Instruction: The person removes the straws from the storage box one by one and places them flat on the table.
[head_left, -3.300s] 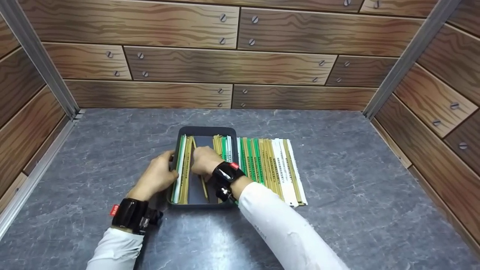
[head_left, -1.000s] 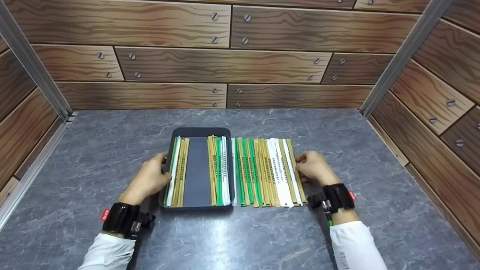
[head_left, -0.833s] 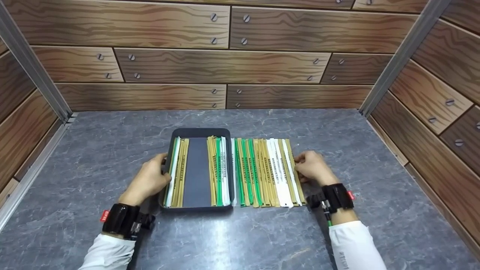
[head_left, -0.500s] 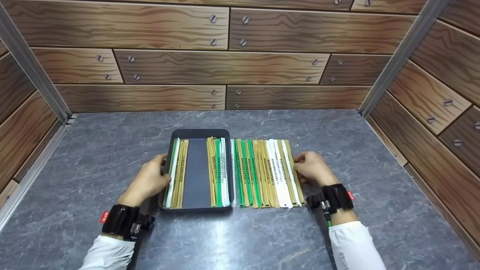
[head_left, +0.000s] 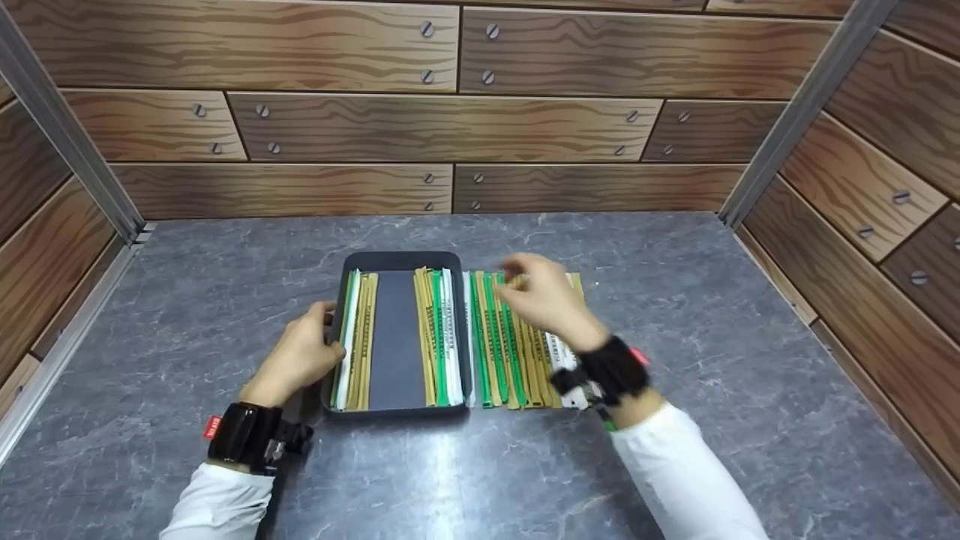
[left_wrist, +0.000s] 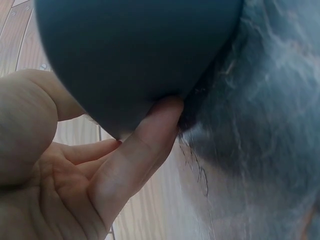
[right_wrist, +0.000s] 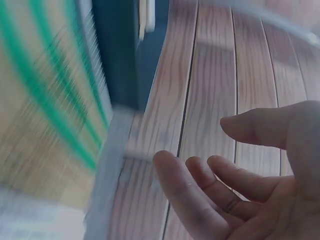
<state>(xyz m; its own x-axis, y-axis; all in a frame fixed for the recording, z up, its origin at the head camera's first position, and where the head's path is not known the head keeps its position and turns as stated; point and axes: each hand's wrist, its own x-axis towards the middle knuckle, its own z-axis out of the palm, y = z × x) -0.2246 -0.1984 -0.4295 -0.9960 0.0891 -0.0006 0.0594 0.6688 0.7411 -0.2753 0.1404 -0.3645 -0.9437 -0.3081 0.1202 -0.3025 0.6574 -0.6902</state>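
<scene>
My left hand (head_left: 300,356) grips the left wall of a dark grey rectangular box (head_left: 401,260), thumb on one side and fingers on the other; the left wrist view shows the pinch close up. Slim printed sticks stand in two groups inside the box: green, white and tan ones (head_left: 360,341) at left, tan, green and white ones (head_left: 439,337) at right. To the right of the box lies a row of similar sticks (head_left: 517,352). Over that row hovers my right hand (head_left: 547,296), thumb and fingers apart with nothing between them in the right wrist view. It hides part of the row.
A grey marbled tabletop (head_left: 750,390) carries everything. Wood-patterned walls (head_left: 562,127) enclose the back and sides, with metal corner posts (head_left: 795,105) at the rear.
Earlier my right hand placed a tan stick inside the box, then touched the row's right edge. Now it has lifted and moved left over the row. My left hand stays on the box.
</scene>
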